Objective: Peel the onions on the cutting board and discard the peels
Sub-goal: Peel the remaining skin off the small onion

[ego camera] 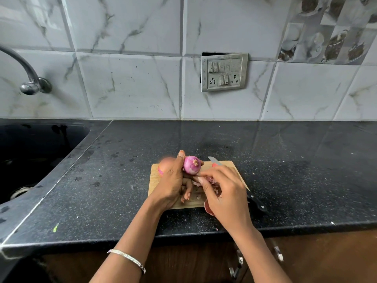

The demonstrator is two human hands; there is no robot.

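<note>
Above the wooden cutting board, your left hand grips a glossy, round peeled onion; an unpeeled onion sits behind it. Your right hand pinches papery peel beneath the held onion.

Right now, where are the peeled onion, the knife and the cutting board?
Peeled onion (191,164), head view: its purple side.
Knife (257,203), head view: black handle.
Cutting board (155,181), head view: bare left part.

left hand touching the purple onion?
Touching. The head view shows the left hand gripping the peeled purple onion, thumb pressed against its left side, above the cutting board.
</note>
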